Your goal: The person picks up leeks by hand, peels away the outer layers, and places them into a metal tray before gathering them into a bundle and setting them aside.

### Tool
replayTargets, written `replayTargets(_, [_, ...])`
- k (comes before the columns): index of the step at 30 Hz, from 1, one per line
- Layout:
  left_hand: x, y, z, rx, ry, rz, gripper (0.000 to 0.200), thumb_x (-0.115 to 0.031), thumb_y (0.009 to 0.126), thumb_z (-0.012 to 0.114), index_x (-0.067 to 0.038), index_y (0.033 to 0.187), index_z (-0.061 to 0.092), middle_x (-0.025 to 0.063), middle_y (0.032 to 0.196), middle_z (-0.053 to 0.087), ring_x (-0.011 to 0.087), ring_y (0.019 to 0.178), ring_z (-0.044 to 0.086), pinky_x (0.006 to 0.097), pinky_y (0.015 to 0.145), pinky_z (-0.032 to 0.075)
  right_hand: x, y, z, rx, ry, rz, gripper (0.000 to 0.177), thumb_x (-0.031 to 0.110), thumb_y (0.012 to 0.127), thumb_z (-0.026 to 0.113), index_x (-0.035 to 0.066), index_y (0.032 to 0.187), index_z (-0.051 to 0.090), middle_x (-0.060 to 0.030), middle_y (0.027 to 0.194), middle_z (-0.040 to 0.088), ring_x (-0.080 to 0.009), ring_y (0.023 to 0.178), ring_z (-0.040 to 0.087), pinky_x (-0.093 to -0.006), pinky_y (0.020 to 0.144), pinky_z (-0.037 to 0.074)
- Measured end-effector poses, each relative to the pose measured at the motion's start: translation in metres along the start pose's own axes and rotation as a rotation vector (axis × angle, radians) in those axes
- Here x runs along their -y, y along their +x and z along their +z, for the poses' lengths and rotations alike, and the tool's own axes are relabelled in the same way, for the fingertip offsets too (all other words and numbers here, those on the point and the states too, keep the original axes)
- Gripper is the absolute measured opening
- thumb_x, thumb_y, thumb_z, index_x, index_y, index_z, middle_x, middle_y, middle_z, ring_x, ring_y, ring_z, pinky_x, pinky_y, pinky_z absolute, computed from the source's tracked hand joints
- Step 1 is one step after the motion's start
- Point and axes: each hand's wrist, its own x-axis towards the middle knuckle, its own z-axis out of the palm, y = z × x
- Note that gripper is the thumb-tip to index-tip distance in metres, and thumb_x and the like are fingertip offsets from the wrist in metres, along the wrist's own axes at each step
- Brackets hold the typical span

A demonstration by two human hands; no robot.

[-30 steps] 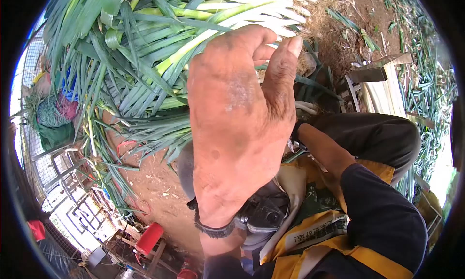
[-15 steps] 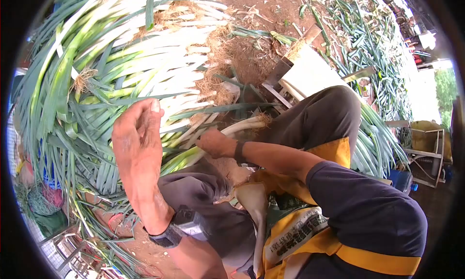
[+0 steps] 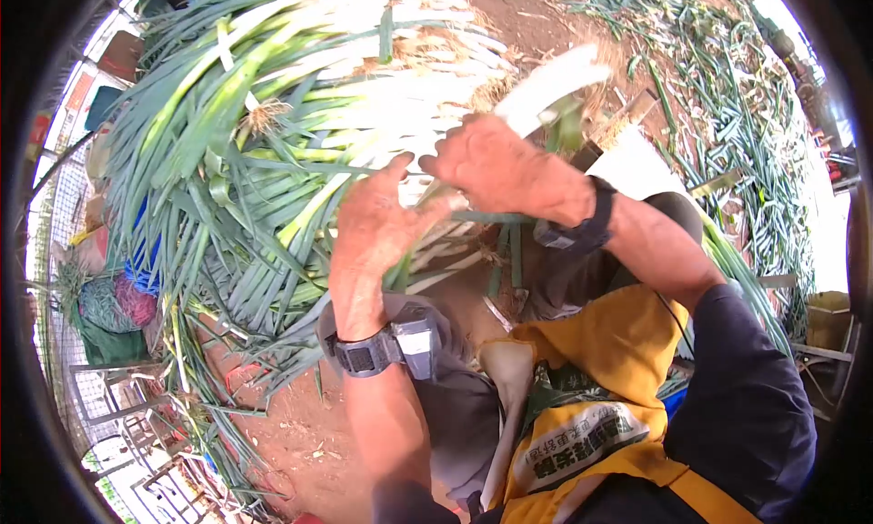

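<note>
My right hand [image 3: 509, 171] is closed around leeks [image 3: 553, 85], whose white root ends stick out to the upper right, blurred by motion. Opposite it, my left hand [image 3: 377, 226] is raised with thumb and fingers apart, close to the right hand's fingertips. I see nothing gripped in it. Under and beyond both hands lies a big pile of leeks [image 3: 314, 110], green leaves to the left and pale stems with roots to the right. The leaf ends of the held leeks are hidden behind my hands.
Right of my knee is a pale board [image 3: 637, 165] on a low stand, with more leeks [image 3: 741, 274] beside it. Stripped leaves [image 3: 727, 115] cover the ground at the upper right. Netting bundles [image 3: 114, 306] and a metal frame [image 3: 118, 401] stand at the left.
My right hand has risen from beside my knee with leeks, their root ends swinging up and right. My left hand has moved towards it. The camera view has shifted.
</note>
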Motion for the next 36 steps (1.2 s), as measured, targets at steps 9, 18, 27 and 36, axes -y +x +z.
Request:
replayTargets(9, [-0.034, 0.026, 0.014, -0.081, -0.310, 0.040, 0.033, -0.012, 0.087, 0.076, 0.002, 0.115, 0.064, 0.0135, 0.098, 0.072, 0.0209, 0.086, 0.067, 0.0361, 0.080, 0.051, 0.013, 0.037, -0.135, -0.237, -0.367, -0.170, 0.041, 0.012, 0.070, 0.073, 0.013, 0.111, 0.069, -0.0056, 0.111, 0.064, -0.0238, 0.109, 0.061, -0.0405, 0.098, 0.043])
replayTargets(18, [-0.023, 0.014, 0.014, -0.166, -0.262, 0.041, 0.024, -0.010, 0.088, 0.074, 0.005, 0.106, 0.068, 0.0118, 0.079, 0.070, 0.0173, 0.069, 0.067, 0.0353, 0.066, 0.052, 0.021, -0.014, -0.099, -0.907, 0.995, 0.680, 0.036, 0.028, 0.087, 0.078, 0.007, 0.113, 0.062, -0.0043, 0.093, 0.061, -0.0153, 0.079, 0.062, -0.0298, 0.068, 0.050])
replayTargets(27, [-0.036, 0.003, 0.004, -0.200, -0.004, -0.018, 0.039, -0.020, 0.084, 0.078, 0.004, 0.113, 0.067, 0.0260, 0.099, 0.071, 0.0425, 0.090, 0.067, 0.0448, 0.082, 0.052, -0.124, -0.013, -0.164, -1.020, 1.413, 0.701, 0.018, 0.001, 0.092, 0.061, -0.004, 0.108, 0.069, -0.0039, 0.092, 0.069, -0.0116, 0.075, 0.062, -0.0242, 0.063, 0.049])
replayTargets(36, [-0.011, -0.001, -0.006, -0.200, 0.078, -0.144, 0.040, -0.028, 0.085, 0.077, 0.000, 0.112, 0.065, 0.0222, 0.098, 0.072, 0.0426, 0.096, 0.067, 0.0510, 0.082, 0.052, -0.292, -0.168, -0.216, -0.356, -0.184, 0.985, 0.067, 0.043, 0.095, 0.064, 0.004, 0.146, 0.047, -0.0177, 0.132, 0.063, -0.0314, 0.121, 0.060, -0.0457, 0.100, 0.047])
